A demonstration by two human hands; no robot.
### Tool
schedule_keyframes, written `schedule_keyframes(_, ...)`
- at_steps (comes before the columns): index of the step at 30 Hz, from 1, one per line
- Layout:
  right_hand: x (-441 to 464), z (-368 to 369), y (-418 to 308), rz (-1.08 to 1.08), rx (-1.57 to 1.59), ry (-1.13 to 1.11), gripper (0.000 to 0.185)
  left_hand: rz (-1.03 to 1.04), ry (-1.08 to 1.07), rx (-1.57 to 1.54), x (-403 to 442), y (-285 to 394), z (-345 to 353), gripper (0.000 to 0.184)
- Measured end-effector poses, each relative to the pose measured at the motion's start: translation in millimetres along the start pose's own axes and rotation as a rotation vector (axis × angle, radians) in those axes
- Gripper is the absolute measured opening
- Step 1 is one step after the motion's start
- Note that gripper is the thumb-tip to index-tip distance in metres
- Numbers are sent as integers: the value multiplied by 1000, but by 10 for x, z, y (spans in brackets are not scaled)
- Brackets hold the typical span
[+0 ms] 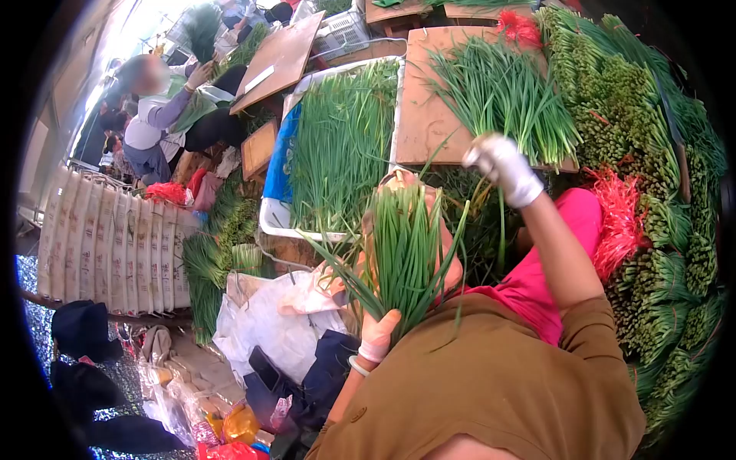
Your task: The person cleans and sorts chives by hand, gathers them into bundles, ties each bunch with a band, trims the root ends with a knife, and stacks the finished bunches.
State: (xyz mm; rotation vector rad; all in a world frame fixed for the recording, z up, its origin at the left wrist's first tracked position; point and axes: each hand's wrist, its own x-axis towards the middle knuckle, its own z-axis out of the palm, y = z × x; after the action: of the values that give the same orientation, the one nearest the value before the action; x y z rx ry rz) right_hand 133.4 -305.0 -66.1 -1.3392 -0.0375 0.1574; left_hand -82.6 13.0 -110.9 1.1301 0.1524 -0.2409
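My left hand (377, 331), with a white band at its wrist, is wrapped around a bunch of garlic chives (406, 245) held upright against my body. Some blades splay out to both sides. My right hand (502, 165), in a whitish glove, is raised up and to the right of that bunch with its fingers curled together. Thin yellowish and green strands hang just below it, and I cannot tell whether they are in its fingers. Close beyond it, loose garlic chives (510, 92) are spread over a brown board (429, 126).
A white-rimmed tub (287, 230) of chives stands ahead. Tied bundles (613, 115) are piled along the right, near red plastic strips (617, 222). At left are stacked white slabs (115, 241) and a phone (264, 368) on dark cloth. Another person (157, 123) works at the upper left.
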Motion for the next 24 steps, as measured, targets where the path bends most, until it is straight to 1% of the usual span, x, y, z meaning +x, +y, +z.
schedule_keyframes(1,70,-183,-61,-65,-52,55,22,-11,-11,-3,3,-22,-40,61)
schedule_keyframes(2,155,-223,-34,10,-142,171,20,-14,-21,-3,3,-24,-46,61)
schedule_keyframes(3,128,-175,-83,40,-280,108,21,-18,-35,-3,13,-22,-51,61)
schedule_keyframes(5,61,-2,124,173,-567,-81,31,-33,-71,22,57,-4,-30,62)
schedule_keyframes(6,157,-5,524,214,-416,-235,38,-45,-89,46,53,24,-9,62)
schedule_keyframes(7,-26,164,543,182,-511,-282,33,-57,-104,70,49,49,12,63)
schedule_keyframes(9,-52,255,481,255,-548,-326,20,-32,-120,76,54,79,70,63)
schedule_keyframes(11,162,19,367,173,-131,-32,14,-40,-108,68,45,74,67,63)
schedule_keyframes(12,219,-100,277,37,-143,113,17,-66,-89,61,9,71,46,64)
schedule_keyframes(13,237,-187,86,65,-71,66,18,-87,-78,55,6,76,30,65)
schedule_keyframes(14,201,-168,-37,139,-167,20,19,-83,-82,79,35,79,12,65)
schedule_keyframes(15,107,15,-198,218,-264,-23,20,-84,-86,102,35,68,-8,65)
schedule_keyframes(16,67,183,-116,66,-297,-174,18,-92,-89,123,22,53,-12,65)
schedule_keyframes(17,-57,351,-158,231,-346,-221,15,-102,-110,129,38,48,7,64)
schedule_keyframes(19,3,419,221,269,-304,-193,11,-115,-140,144,62,58,44,63)
schedule_keyframes(20,82,330,329,-65,-408,-156,13,-110,-145,137,70,60,54,62)
schedule_keyframes(21,119,269,254,-146,-319,-65,14,-108,-146,130,64,60,60,62)
schedule_keyframes(23,186,39,-207,-178,-39,163,17,-111,-130,126,34,80,35,61)
schedule_keyframes(24,190,-66,-419,-189,26,235,19,-115,-118,125,19,90,22,61)
